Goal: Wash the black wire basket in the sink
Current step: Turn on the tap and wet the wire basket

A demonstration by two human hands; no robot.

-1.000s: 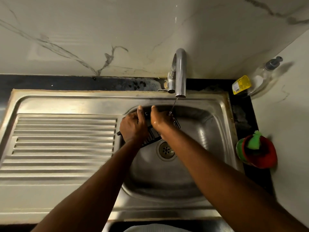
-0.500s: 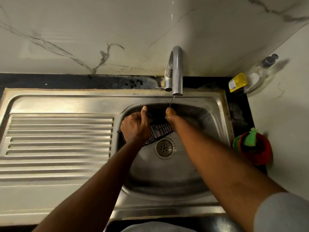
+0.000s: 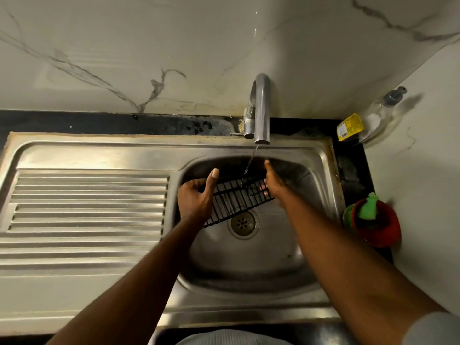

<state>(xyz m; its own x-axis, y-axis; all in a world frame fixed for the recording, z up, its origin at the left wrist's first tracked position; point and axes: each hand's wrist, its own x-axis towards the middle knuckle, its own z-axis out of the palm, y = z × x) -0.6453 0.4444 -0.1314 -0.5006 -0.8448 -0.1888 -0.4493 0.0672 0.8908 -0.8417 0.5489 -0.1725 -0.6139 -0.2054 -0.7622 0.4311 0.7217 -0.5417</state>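
Overhead view of steel sink [image 3: 249, 270]. Black wire basket [image 3: 236, 200] held tilted inside bowl, above drain [image 3: 242, 222]. Left hand [image 3: 196, 197] grips left end, fingers [image 3: 190, 188] curled round wire, thumb straight up. Right hand [image 3: 273, 185] grips right end, fingertips showing through mesh. Thin stream from tap [image 3: 261, 110] hits basket's far edge. Judgement: rinse underway, only part of basket wetted, no suds visible. Green scrubber [image 3: 368, 207] sits in red bowl [image 3: 380, 227] on counter [image 3: 353, 175], untouched. Probably left: turning, scrubbing, final rinse.
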